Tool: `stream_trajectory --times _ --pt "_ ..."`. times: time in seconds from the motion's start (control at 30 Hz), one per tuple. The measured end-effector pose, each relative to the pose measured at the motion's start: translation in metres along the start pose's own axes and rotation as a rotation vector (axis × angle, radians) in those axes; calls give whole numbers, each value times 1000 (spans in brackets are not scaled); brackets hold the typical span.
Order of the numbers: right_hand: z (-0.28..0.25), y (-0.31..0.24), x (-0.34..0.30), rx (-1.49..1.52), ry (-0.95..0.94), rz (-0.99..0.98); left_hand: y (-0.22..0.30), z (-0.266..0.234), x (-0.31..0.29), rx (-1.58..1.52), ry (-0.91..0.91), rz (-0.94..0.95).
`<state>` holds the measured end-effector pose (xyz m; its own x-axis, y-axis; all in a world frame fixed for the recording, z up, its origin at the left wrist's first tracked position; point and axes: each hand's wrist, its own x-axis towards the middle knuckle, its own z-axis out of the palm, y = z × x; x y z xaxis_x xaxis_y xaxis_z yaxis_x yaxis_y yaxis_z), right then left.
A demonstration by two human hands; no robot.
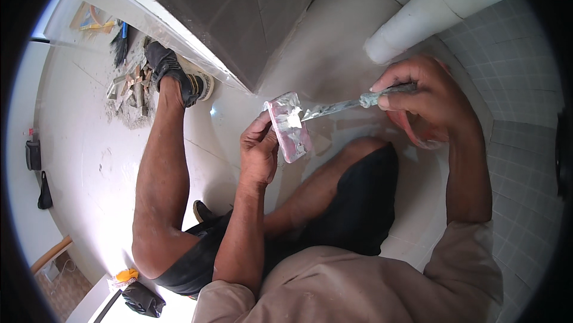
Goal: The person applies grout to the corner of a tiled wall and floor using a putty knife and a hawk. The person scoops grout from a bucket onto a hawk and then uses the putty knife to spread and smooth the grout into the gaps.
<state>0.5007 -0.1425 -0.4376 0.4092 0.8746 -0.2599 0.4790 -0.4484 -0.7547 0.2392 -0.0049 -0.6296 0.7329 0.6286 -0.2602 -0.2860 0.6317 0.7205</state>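
My left hand (260,151) grips a small pinkish rectangular block (292,138), tilted up in front of me, its upper part smeared with white paste (291,114). Between the thumb and fingers of my right hand (421,87) is a narrow spatula (337,109) with a paste-crusted handle. The spatula's blade points left, and its tip meets the white paste at the block's right edge. Below my right hand, partly hidden by it, stands a reddish bowl (412,129). My left fingers are partly hidden behind the block.
A thick white pipe (441,12) comes down at the upper right beside the tiled wall (519,162). The corner of a dark tiled panel (239,30) juts in from above. Broken tile pieces (134,90) and a dark brush (120,45) lie beyond my left foot.
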Motion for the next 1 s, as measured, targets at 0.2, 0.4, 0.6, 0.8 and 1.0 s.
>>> stream_trajectory --times 0.2,0.4,0.6,0.8,1.0 --pt "2 -8 8 31 -126 44 4 11 -2 229 -5 59" --pt "7 5 6 23 -41 -10 11 26 -8 477 -65 60" --pt "21 30 9 48 128 84 3 10 5 531 -29 23" --pt "19 85 115 -585 489 84 -16 11 4 18 67 -274" --pt "-3 93 234 -650 433 294 -21 9 5 20 66 -272"
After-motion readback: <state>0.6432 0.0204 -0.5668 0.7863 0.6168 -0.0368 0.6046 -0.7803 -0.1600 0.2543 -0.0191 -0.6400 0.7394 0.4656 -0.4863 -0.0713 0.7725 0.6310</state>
